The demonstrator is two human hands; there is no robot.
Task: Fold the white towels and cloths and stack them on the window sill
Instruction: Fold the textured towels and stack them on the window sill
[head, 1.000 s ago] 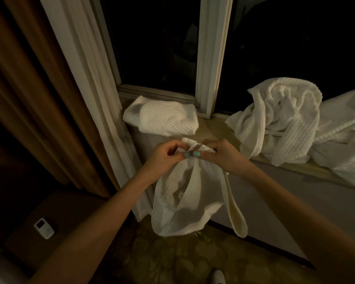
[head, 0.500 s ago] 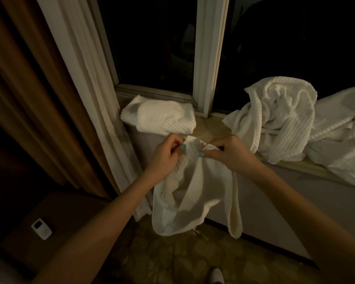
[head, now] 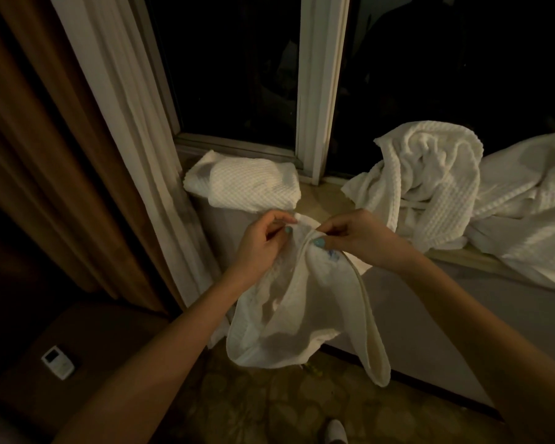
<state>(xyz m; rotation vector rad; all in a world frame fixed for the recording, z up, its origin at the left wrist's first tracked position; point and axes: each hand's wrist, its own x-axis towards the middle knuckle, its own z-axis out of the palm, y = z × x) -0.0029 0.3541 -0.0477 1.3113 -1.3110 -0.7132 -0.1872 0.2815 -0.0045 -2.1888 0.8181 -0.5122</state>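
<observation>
A white cloth [head: 289, 318] hangs in front of the window sill [head: 324, 200], held at its top edge. My left hand [head: 263, 241] pinches the edge on the left and my right hand [head: 359, 238] pinches it just to the right; a small blue label shows below my right thumb. A folded white waffle towel [head: 250, 184] lies on the sill's left end. A crumpled white waffle towel [head: 430, 177] is heaped on the sill to the right, beside a larger white cloth [head: 526, 213].
White curtain [head: 125, 123] and brown drape [head: 45, 139] hang at left. A dark side table [head: 87, 341] below carries a small white remote [head: 57, 362]. The dark window panes sit behind the sill. A shoe tip [head: 335, 431] shows on the patterned floor.
My hands have drawn slightly apart along the cloth's top edge, and the cloth has opened a little, baring a blue label.
</observation>
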